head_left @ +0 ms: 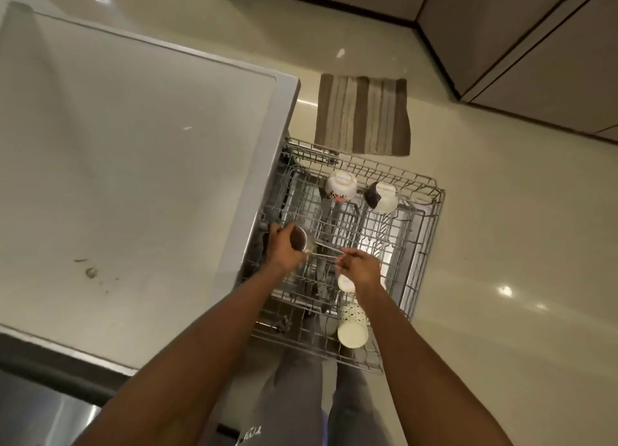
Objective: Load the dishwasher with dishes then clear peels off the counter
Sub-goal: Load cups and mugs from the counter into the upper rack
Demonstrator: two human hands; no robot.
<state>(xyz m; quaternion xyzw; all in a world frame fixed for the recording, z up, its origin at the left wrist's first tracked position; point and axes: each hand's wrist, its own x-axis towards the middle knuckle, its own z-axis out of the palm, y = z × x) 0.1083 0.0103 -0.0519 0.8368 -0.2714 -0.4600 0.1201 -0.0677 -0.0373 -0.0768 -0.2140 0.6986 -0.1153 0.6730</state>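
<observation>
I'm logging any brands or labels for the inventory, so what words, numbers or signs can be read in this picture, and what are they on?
None can be read.
Grey trousers: a small white mark, too blurred to read.
Far mugs in the dishwasher rack: the white mug bears a floral pattern and the other mug a dark patch, no lettering.
Counter: only stains.

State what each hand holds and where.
Left hand grips a small dark cup around its side; right hand pinches thin metal utensils at one end.
</observation>
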